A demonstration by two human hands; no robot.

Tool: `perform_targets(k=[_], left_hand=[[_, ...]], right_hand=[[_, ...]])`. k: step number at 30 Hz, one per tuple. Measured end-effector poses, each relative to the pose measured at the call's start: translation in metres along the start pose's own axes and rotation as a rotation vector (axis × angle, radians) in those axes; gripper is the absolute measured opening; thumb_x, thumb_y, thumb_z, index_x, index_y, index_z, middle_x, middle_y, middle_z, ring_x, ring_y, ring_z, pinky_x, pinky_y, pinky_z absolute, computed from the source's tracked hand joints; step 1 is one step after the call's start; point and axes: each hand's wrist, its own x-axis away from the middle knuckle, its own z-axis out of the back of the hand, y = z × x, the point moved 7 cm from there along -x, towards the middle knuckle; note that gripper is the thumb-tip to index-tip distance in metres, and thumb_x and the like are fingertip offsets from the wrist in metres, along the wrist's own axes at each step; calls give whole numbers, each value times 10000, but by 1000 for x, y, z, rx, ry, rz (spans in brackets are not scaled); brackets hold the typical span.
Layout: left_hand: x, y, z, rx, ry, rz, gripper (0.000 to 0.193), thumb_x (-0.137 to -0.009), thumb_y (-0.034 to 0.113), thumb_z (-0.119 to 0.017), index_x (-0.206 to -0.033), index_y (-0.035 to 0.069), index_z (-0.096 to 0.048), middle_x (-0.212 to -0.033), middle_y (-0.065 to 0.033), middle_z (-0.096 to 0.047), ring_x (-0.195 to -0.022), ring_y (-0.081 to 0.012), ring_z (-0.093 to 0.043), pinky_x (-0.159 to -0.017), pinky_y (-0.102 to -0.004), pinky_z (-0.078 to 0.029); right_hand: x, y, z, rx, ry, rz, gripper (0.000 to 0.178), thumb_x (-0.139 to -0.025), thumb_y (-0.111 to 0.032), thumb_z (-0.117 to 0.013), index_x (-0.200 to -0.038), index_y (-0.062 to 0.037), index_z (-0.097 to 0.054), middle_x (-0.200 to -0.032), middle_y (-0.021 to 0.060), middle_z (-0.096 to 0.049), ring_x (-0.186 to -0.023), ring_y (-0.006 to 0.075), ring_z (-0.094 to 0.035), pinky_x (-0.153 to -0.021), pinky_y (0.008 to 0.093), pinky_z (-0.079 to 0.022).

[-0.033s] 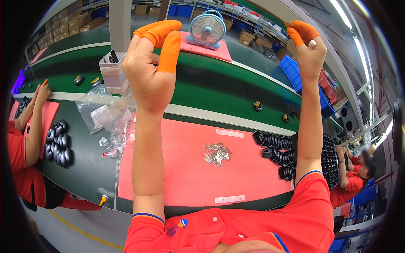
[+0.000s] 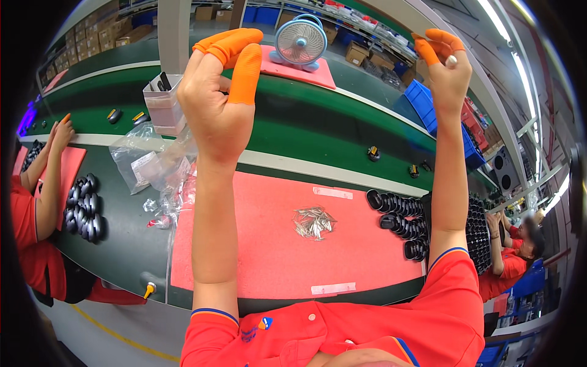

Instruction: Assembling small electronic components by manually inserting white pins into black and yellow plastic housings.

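Head view: one pink mat (image 2: 263, 257) bears one heap of silvery pins (image 2: 315, 224), near three rows of black casings (image 2: 405, 226); beyond, raised left hand (image 2: 214, 113) and right hand (image 2: 450, 82) curl their fingers, grasp untellable; farther, one fan (image 2: 300, 43).

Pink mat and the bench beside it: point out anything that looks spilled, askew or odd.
Crumpled clear plastic bags sprawl at the upper left of the pink mat, looking untidy against the rows of black parts at its right. Thin silvery pieces lie jumbled mid-mat; whether spilled or placed, I cannot tell.
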Motion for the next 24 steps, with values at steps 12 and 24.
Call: perform_targets(k=[12, 24], left_hand=[[-1, -3, 6, 129, 102, 77, 136, -872, 57, -704, -1000, 27, -739, -946, -69, -683, -654, -82, -565, -472, -200, -350], [-3, -12, 5, 155, 117, 102, 137, -873, 84, -720, -998, 29, -740, -906, -44, -660, -665, -69, -557, -473, -192, -329]], right_hand=[[19, 52, -32, -656, 418, -413, 336, -860, -31, -711, -1071, -37, -450, -818, 168, -685, -495, 86, -500, -359, 185, -287], [11, 52, -35, -564, 499, -364, 279, -845, -20, -704, -999, -21, -472, -745, 142, -648, -482, 112, -543, -384, 183, -346]])
